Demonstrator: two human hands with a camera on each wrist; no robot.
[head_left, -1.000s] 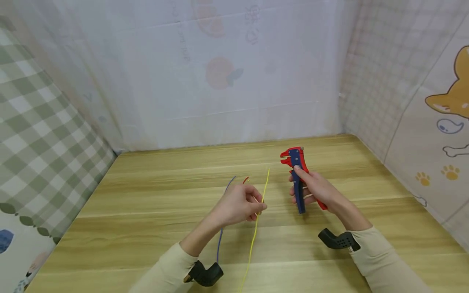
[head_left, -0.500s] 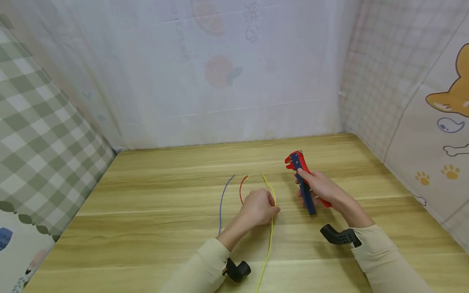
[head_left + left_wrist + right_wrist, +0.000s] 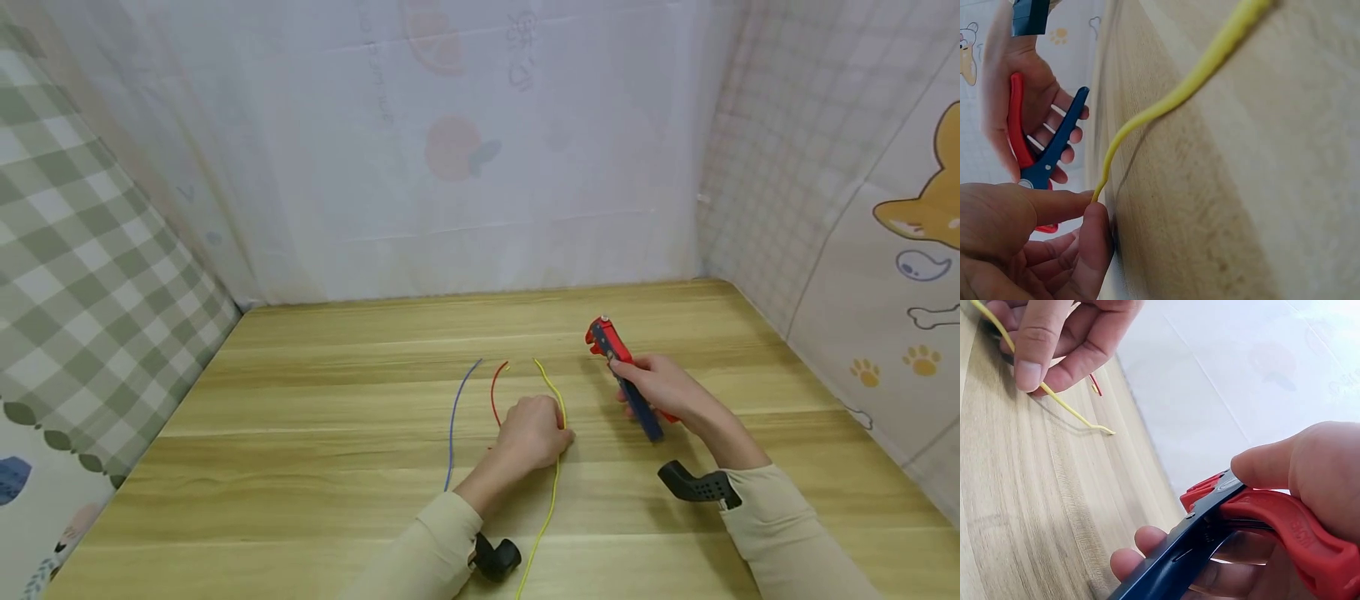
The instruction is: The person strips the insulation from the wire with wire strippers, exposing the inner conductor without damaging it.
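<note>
Between thumb and forefinger my left hand [image 3: 529, 432] pinches a yellow wire [image 3: 553, 492], low over the tabletop. The wire's far end [image 3: 1094, 426] sticks out past the fingers in the right wrist view, while the rest trails toward the front edge. To the right, my right hand [image 3: 663, 390] grips a red and blue wire stripper [image 3: 643, 415] above the table, its head pointing up and leftward. In the left wrist view the stripper's handles [image 3: 1066, 125] stand spread apart. Stripper and yellow wire are apart.
Left of the yellow wire lie a blue wire [image 3: 452, 425] and a red wire [image 3: 492, 398], partly hidden by the left hand. A tiny yellow piece [image 3: 507, 367] lies by the red wire's end. Fabric-covered walls [image 3: 480, 250] enclose the wooden tabletop [image 3: 315, 467].
My left hand has moved right and down with the yellow wire, uncovering more of the blue and red wires. The wire stripper has tilted left at its head and shifted slightly right and lower.
</note>
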